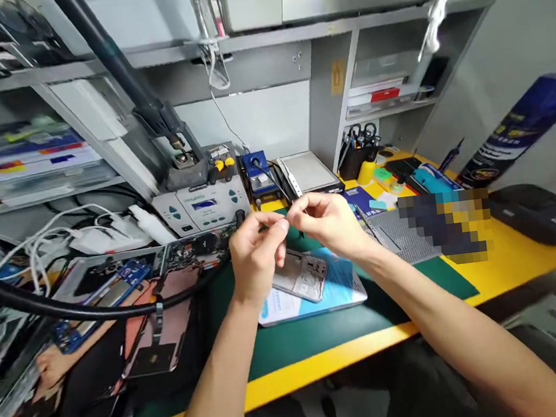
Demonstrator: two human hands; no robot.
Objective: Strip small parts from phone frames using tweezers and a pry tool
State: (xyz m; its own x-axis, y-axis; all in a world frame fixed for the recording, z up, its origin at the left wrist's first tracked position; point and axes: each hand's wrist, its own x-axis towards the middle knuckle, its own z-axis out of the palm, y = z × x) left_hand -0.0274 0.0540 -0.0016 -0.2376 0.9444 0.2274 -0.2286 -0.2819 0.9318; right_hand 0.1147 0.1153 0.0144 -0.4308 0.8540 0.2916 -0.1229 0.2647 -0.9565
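Observation:
My left hand (256, 254) and my right hand (330, 222) meet fingertip to fingertip over the middle of the bench. Thumb and index finger are pinched together on each; whatever sits between them is too small or too hidden to name. Just under my hands lies an opened phone frame (311, 278), its grey inside facing up and its far left part covered by my left hand. It rests at a slant on a flat blue and white box (350, 288), which lies on a green mat (294, 354).
Phone parts (174, 314) and boards crowd the left, crossed by a black hose (94, 313). A grey control station (202, 207) and a soldering station (260, 174) stand behind. To the right are a perforated metal plate (406, 234), a spray can (515, 131) and a black case (542, 212).

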